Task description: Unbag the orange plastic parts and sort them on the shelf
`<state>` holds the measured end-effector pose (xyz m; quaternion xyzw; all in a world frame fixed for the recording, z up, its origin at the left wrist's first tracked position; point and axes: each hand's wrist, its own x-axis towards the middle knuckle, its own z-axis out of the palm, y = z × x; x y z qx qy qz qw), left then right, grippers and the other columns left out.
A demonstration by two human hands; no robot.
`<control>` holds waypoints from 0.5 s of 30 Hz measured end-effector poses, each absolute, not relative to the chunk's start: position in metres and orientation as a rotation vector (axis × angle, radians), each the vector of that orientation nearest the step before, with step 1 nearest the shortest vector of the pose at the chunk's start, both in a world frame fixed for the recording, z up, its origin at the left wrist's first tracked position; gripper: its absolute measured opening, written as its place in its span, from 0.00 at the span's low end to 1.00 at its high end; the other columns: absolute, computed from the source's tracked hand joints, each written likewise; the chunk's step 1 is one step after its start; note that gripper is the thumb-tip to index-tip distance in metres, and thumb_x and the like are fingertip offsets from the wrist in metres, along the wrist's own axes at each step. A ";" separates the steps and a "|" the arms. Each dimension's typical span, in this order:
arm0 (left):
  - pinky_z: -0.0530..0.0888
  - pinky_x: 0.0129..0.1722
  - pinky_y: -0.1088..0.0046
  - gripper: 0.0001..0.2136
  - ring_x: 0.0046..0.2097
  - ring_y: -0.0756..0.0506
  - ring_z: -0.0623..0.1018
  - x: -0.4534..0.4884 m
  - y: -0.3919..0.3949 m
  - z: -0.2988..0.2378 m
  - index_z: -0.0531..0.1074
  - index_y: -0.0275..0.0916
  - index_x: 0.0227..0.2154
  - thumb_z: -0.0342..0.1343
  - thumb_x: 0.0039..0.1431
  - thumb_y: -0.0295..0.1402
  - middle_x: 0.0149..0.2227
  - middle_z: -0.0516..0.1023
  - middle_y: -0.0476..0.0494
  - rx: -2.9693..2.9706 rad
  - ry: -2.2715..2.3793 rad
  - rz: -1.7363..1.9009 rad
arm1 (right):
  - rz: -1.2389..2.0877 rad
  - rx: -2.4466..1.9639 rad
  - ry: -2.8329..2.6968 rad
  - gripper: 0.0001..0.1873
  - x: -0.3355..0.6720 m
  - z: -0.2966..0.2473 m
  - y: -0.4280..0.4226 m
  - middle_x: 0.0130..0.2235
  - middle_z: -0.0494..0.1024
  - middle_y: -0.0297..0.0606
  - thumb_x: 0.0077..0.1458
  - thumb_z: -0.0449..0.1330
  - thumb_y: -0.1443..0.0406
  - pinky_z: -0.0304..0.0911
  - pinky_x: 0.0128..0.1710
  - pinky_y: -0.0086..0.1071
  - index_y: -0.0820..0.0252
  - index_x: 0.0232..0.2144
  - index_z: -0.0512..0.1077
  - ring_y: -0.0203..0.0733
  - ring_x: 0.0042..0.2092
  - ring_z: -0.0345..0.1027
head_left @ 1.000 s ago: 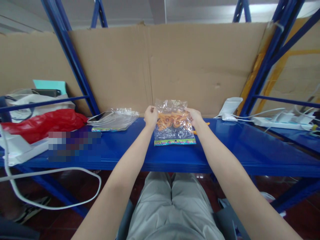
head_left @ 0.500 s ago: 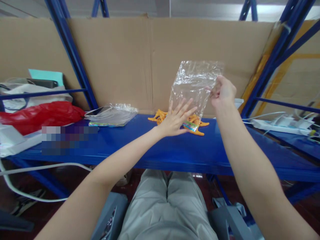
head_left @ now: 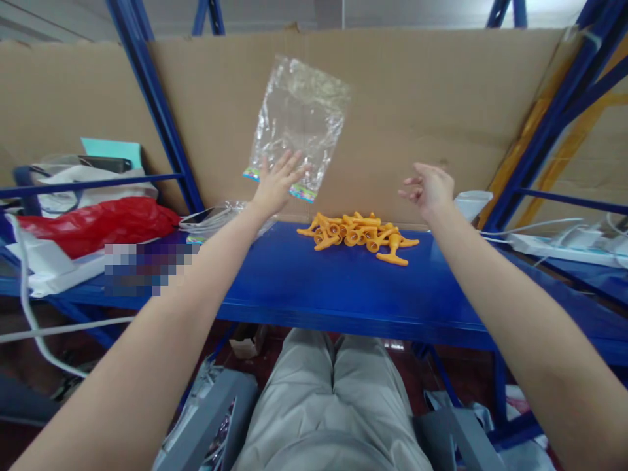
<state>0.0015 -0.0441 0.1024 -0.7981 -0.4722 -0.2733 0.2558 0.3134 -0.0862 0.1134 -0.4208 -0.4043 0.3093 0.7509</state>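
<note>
A clear plastic bag (head_left: 304, 111) with a colourful printed strip along its lower edge is upright in front of the cardboard. My left hand (head_left: 280, 183) lies against the lower part of the bag with its fingers spread; no grip on it is visible. To the right, my right hand (head_left: 432, 190) is raised and holds nothing, its fingers loosely bent and apart. Between and below the hands, several orange T-shaped plastic pieces (head_left: 360, 229) with round hollow ends lie heaped on the blue shelf (head_left: 343, 288).
More flat clear bags (head_left: 216, 219) lie at the left, partly behind my left forearm. Beyond them are a red plastic bag (head_left: 108, 222) and white cables. A cardboard sheet (head_left: 417, 98) backs the shelf. A white container (head_left: 473, 204) and a power strip (head_left: 564, 248) are at the right.
The right hand has let go of the clear bag. The bag has moved left and up along with my left hand, uncovering the orange pieces.
</note>
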 end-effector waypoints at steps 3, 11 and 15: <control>0.45 0.66 0.39 0.33 0.72 0.39 0.49 -0.060 -0.031 0.084 0.56 0.48 0.67 0.43 0.58 0.21 0.71 0.53 0.44 -2.149 -1.501 -0.547 | 0.621 -1.061 -0.963 0.07 0.327 0.083 -0.082 0.19 0.69 0.24 0.58 0.53 0.74 0.67 0.21 0.26 0.60 0.34 0.69 0.27 0.13 0.52; 0.52 0.63 0.39 0.26 0.69 0.40 0.58 -0.132 -0.033 0.021 0.62 0.47 0.63 0.41 0.65 0.22 0.68 0.58 0.44 -2.063 -2.004 0.066 | 0.537 -1.283 -1.029 0.11 0.352 0.021 -0.071 0.18 0.69 0.26 0.55 0.52 0.75 0.58 0.13 0.22 0.64 0.38 0.71 0.27 0.12 0.55; 0.52 0.63 0.41 0.26 0.69 0.40 0.58 -0.124 -0.028 0.020 0.61 0.45 0.64 0.39 0.66 0.22 0.68 0.59 0.41 -2.074 -2.079 0.143 | 0.460 -1.356 -1.194 0.11 0.363 0.008 -0.072 0.19 0.70 0.28 0.55 0.52 0.75 0.55 0.13 0.22 0.67 0.38 0.73 0.28 0.12 0.57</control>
